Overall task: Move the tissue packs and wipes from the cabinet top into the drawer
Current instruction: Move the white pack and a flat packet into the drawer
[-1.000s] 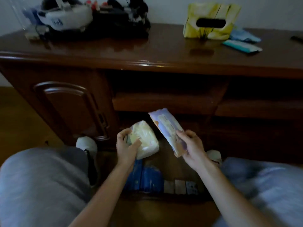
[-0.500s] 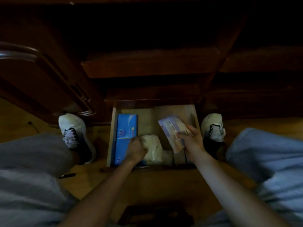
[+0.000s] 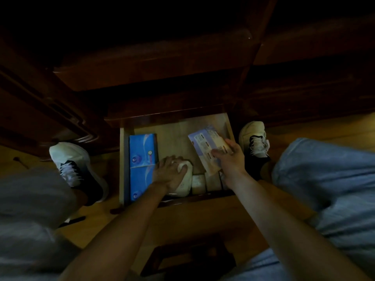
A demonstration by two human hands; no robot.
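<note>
Below the dark brown wooden cabinet (image 3: 154,63), the open pale-wood drawer (image 3: 121,159) stands pulled out between the person's two white lace-up shoes (image 3: 71,165). Along its left wall lie two blue rectangular tissue packs (image 3: 142,165) end to end, filling that side from back to front. Just beside them, toward the front middle, sits a soft white plastic-wrapped tissue pack (image 3: 185,183); the left hand (image 3: 169,173) rests on top of it, fingers (image 3: 183,169) curled over its upper face and pressing it down. To the right of this pack, along the front wall, stand a few small pale packets (image 3: 198,183) side by side; what they are is too dim to tell. The right hand (image 3: 230,157) holds a flat lilac-and-white wipes pack (image 3: 207,147) tilted over the drawer's right half, thumb across its printed face and fingers wrapped behind its edge; whether its lower end touches the small packets cannot be told. Bare pale wood shows at the back middle of the drawer. Grey trouser legs (image 3: 30,199) frame both sides.
</note>
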